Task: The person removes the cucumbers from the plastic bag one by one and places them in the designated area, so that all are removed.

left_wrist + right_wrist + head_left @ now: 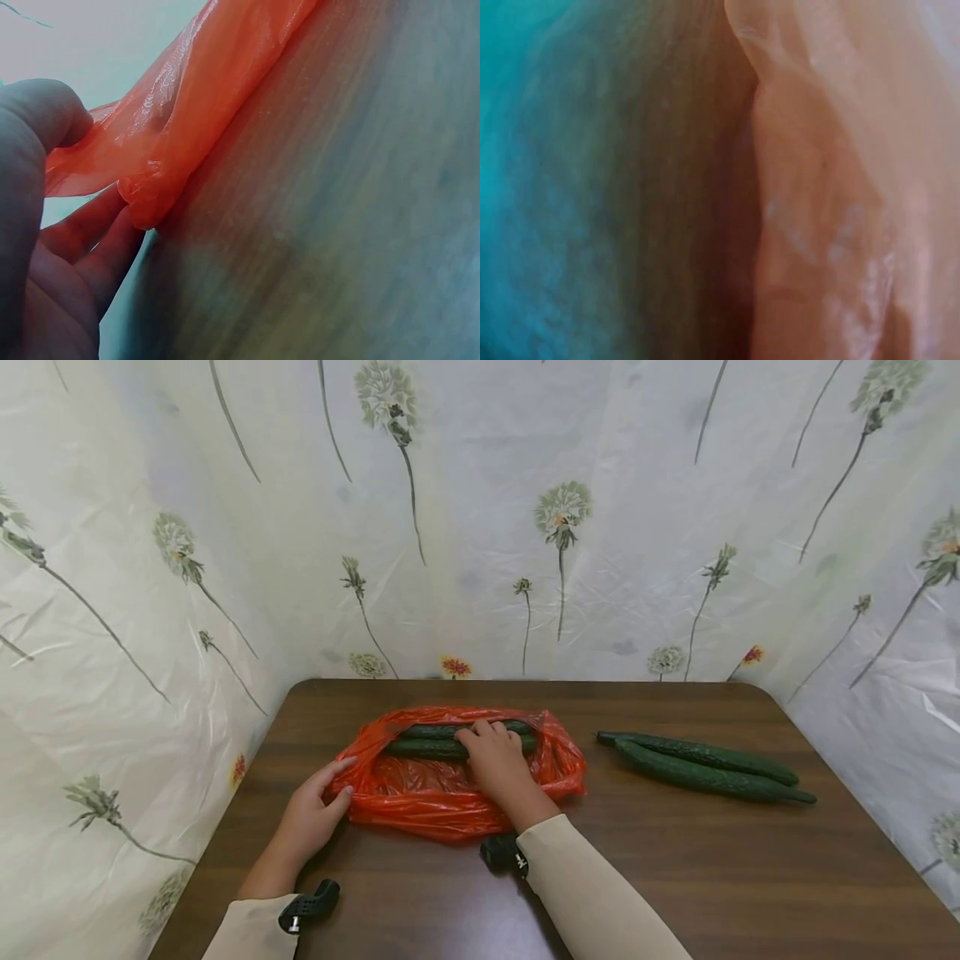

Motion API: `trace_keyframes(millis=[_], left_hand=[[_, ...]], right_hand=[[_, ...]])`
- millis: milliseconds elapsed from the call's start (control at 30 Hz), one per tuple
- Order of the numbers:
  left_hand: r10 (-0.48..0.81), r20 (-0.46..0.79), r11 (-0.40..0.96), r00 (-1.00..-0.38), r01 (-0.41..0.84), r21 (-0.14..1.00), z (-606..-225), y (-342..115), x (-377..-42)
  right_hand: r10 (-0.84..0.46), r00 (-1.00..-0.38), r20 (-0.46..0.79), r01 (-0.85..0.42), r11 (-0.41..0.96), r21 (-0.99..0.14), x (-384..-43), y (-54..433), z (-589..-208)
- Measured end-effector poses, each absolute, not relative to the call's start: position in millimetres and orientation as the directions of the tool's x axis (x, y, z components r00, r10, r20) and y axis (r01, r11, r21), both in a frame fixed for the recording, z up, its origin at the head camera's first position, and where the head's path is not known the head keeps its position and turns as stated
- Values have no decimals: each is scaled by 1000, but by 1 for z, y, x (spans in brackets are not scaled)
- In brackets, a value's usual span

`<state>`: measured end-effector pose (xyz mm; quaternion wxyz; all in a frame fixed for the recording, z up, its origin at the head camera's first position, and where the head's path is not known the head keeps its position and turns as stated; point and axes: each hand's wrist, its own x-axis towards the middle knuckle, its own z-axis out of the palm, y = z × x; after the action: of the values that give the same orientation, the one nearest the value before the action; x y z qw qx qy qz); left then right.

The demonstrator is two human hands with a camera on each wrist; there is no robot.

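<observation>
A red plastic bag [450, 814] lies on the table with its mouth spread wide. Inside it, along the back, two dark green cucumbers [427, 748] rest side by side. My left hand [311, 810] holds the bag's left edge; in the left wrist view, the thumb and fingers of that hand [67, 255] pinch the thin red plastic [172, 112]. My right hand [498, 764] reaches over the front rim into the bag, its fingers curled over a cucumber there. The fingertips are partly hidden. Blurred red plastic [817, 225] fills much of the right wrist view.
To the right of the bag, two more cucumbers [712, 768] lie together on the brown wooden table [637, 877]. Behind and beside the table hangs a pale sheet [480, 527] printed with dandelions. A black wrist device [311, 903] sits on the left forearm.
</observation>
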<state>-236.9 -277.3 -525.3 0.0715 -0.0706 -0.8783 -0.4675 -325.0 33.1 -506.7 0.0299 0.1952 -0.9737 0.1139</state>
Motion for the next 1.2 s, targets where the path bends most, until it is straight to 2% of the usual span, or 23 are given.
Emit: trace_keyframes(millis=[367, 1200], left_hand=[[58, 179, 551, -982, 180, 815, -525, -276, -236], [60, 193, 543, -979, 195, 817, -526, -278, -237]], right_hand=[[-382, -918, 105, -396, 898, -191, -323, 35, -505], [-363, -909, 203, -394, 908, -143, -317, 48, -497]])
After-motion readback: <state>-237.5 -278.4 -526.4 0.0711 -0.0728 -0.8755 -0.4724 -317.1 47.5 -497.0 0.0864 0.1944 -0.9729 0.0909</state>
